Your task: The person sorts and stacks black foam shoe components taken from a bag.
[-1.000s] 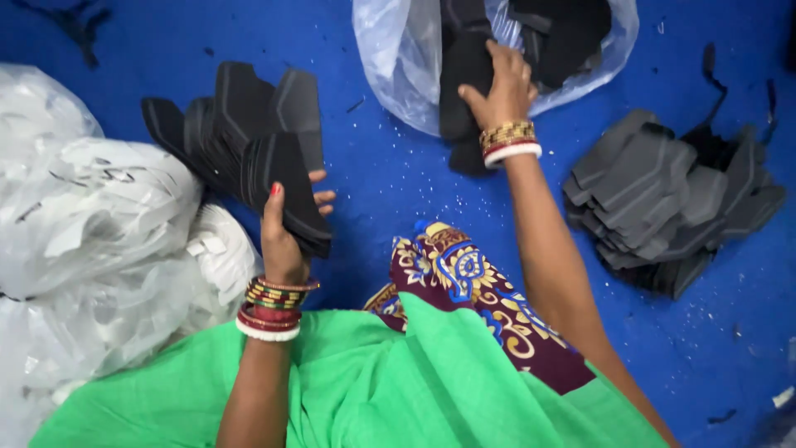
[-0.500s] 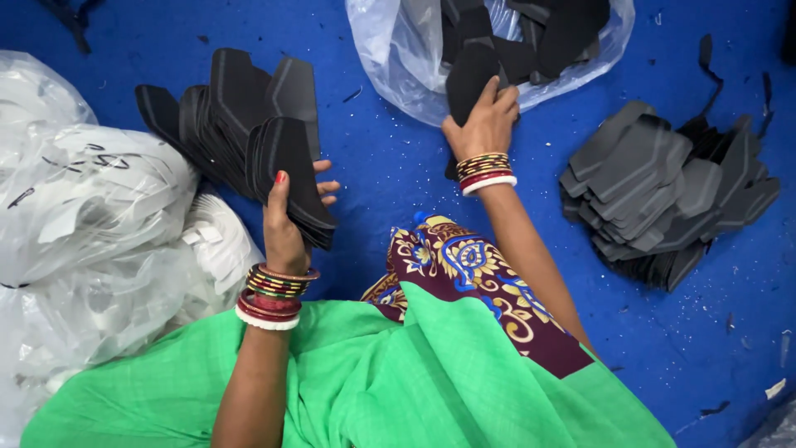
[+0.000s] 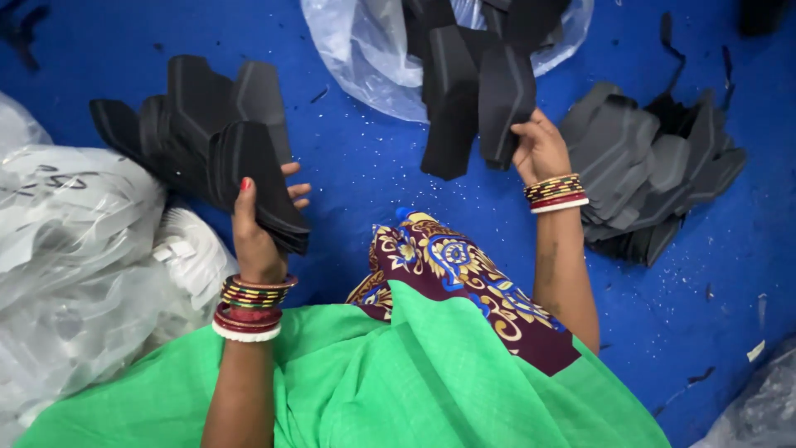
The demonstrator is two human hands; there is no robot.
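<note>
My left hand [image 3: 259, 222] grips a thick stack of flat black foam pieces [image 3: 253, 178], held on edge above the blue floor. Behind it lies a loose heap of the same black pieces [image 3: 174, 108]. My right hand [image 3: 539, 148] holds a couple of black foam pieces [image 3: 477, 104] lifted just in front of a clear plastic bag [image 3: 365, 50] that contains more of them. Both wrists wear red, gold and white bangles.
A spread pile of black pieces [image 3: 655, 170] lies on the blue floor [image 3: 373, 166] at the right. White plastic bags [image 3: 75, 249] bulge at the left. Green cloth [image 3: 431, 382] and a maroon patterned cloth [image 3: 452, 270] cover my lap. Small scraps dot the floor.
My right hand has drawn back out of the clear bag toward me, bringing black pieces with it. My left hand has kept its stack nearly still.
</note>
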